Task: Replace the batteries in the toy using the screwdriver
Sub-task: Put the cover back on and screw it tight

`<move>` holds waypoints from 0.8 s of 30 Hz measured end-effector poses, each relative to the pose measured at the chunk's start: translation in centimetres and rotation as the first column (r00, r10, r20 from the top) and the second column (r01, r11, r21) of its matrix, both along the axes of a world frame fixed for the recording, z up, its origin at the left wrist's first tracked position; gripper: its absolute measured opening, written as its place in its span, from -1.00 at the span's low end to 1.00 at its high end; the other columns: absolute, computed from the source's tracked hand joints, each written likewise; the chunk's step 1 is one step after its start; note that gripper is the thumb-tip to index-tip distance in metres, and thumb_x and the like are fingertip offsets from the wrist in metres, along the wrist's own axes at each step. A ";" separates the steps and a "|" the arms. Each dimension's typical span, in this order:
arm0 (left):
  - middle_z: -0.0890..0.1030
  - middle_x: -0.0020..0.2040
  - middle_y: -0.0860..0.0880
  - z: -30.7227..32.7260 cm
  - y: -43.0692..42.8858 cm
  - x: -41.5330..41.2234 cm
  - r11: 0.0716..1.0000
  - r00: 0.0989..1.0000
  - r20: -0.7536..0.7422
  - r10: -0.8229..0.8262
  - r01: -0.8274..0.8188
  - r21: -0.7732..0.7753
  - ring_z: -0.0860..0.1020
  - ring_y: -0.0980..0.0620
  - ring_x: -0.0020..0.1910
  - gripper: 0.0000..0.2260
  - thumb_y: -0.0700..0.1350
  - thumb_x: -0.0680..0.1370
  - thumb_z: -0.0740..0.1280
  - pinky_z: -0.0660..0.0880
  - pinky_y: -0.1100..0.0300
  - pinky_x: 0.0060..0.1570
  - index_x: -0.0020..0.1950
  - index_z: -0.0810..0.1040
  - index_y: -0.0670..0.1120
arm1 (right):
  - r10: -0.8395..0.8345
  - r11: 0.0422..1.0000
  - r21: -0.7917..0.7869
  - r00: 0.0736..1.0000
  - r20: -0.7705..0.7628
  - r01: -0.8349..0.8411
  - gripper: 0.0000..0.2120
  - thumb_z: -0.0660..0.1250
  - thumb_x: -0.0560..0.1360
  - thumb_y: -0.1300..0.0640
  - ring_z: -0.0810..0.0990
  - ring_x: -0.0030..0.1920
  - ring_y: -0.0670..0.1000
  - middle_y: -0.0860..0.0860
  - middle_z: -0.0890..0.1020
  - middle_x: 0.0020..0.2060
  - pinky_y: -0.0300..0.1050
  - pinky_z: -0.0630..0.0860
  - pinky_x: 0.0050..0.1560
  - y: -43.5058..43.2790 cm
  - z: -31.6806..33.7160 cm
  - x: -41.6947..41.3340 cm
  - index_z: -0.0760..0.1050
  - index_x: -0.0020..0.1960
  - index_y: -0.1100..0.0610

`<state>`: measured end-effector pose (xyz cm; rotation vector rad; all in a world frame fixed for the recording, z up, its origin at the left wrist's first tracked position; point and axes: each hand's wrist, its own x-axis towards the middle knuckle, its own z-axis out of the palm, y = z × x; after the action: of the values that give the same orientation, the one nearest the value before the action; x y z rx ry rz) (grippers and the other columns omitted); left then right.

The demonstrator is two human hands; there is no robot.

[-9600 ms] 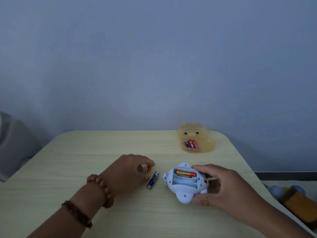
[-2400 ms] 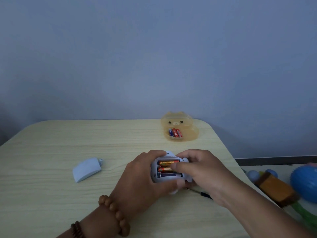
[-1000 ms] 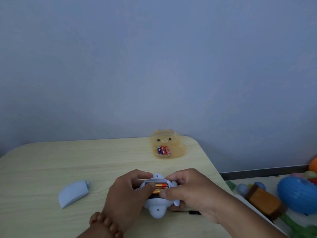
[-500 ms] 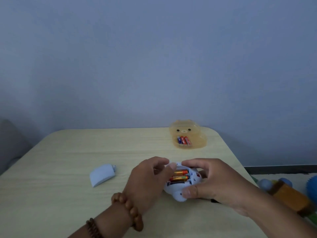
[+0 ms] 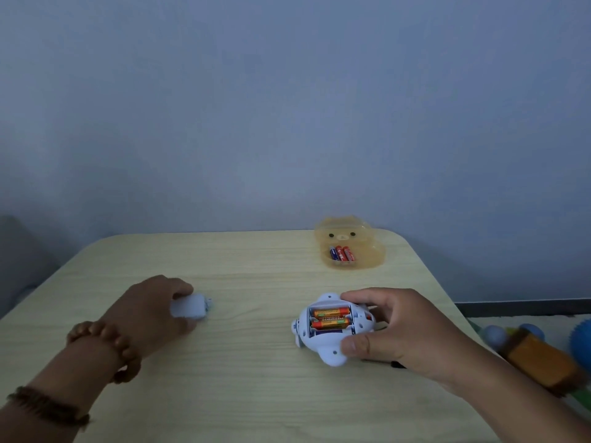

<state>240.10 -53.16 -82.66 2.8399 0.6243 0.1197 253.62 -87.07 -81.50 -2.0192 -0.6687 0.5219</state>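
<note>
The white toy (image 5: pixel 323 343) lies belly-up on the wooden table (image 5: pixel 256 378), its battery bay open with orange batteries (image 5: pixel 329 318) seated inside. My right hand (image 5: pixel 399 334) grips the toy from its right side, thumb on the lower edge. Over on the left, my left hand (image 5: pixel 150 311) closes its fingers around the pale blue battery cover (image 5: pixel 190 310) resting on the table. A dark tip of the screwdriver (image 5: pixel 396 365) pokes out under my right hand; the rest of it is hidden.
A translucent orange bear-shaped box (image 5: pixel 348 247) holding three batteries (image 5: pixel 342 253) sits near the table's far right corner. Toys lie on the floor beyond the right edge, among them an orange block (image 5: pixel 540 359) and a blue ball (image 5: pixel 582 340). A wall rises behind.
My left hand left the toy and moved left to the battery cover, closing on it. The right hand still holds the toy, whose bay now shows the batteries uncovered.
</note>
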 end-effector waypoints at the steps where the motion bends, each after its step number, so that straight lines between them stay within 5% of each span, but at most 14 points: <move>1: 0.60 0.10 0.07 0.2 0.2 -0.1 0.999 1.000 0.021 -0.008 0.008 -0.032 0.55 0.12 0.05 -0.47 0.12 0.37 0.52 0.39 0.29 0.00 0.29 0.54 -0.01 | 0.000 1.000 0.002 1.000 0.004 0.000 -0.28 0.71 0.14 -0.09 0.70 0.05 -0.17 -0.17 0.73 0.05 -0.08 0.66 0.13 0.0 0.0 0.0 0.60 0.27 -0.11; 4: 0.65 -0.03 0.16 1.5 -0.6 0.1 0.972 0.984 0.175 -0.043 0.081 -0.220 0.61 0.27 -0.11 -0.48 0.26 0.27 0.51 0.48 0.33 -0.14 0.17 0.58 0.12 | 0.000 1.000 0.011 1.000 0.009 0.000 -0.31 0.71 0.18 -0.05 0.69 0.05 -0.19 -0.19 0.73 0.04 -0.10 0.65 0.15 0.0 -0.1 0.0 0.60 0.27 -0.09; 8: 0.68 0.07 0.10 3.6 -6.4 1.5 0.828 0.897 0.431 -0.094 0.311 -0.467 0.65 0.23 0.00 -0.55 -0.09 0.40 0.53 0.57 0.34 -0.03 0.27 0.55 0.07 | 0.004 1.000 0.022 1.000 0.018 -0.004 -0.36 0.70 0.20 -0.01 0.70 0.04 -0.19 -0.19 0.74 0.02 -0.15 0.65 0.13 -0.2 -0.3 0.0 0.61 0.25 -0.08; 13: 0.65 0.13 0.16 3.8 -12.0 3.7 0.723 0.800 0.520 -0.300 0.546 -0.424 0.62 0.20 0.10 -0.59 -0.09 0.42 0.54 0.57 0.18 0.15 0.24 0.57 0.06 | 0.010 0.999 0.039 1.000 0.023 -0.011 -0.35 0.71 0.20 0.02 0.72 0.02 -0.18 -0.18 0.75 0.01 -0.10 0.64 0.15 -0.3 -0.4 0.1 0.61 0.25 -0.05; 24: 0.60 0.05 0.19 1.9 -13.0 5.3 0.770 0.759 0.471 -0.450 0.596 -0.226 0.57 0.19 0.07 -0.54 0.08 0.36 0.56 0.55 0.20 0.07 0.23 0.57 0.14 | 0.040 0.995 0.086 0.999 0.022 -0.042 -0.50 0.68 0.27 0.14 0.75 -0.02 -0.07 -0.11 0.77 -0.01 0.04 0.66 0.13 -0.4 -0.7 0.2 0.65 0.16 -0.07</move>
<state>245.37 -66.19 -80.76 2.4028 -0.2478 0.4123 253.79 -87.46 -82.21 -1.9360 -0.7346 0.4891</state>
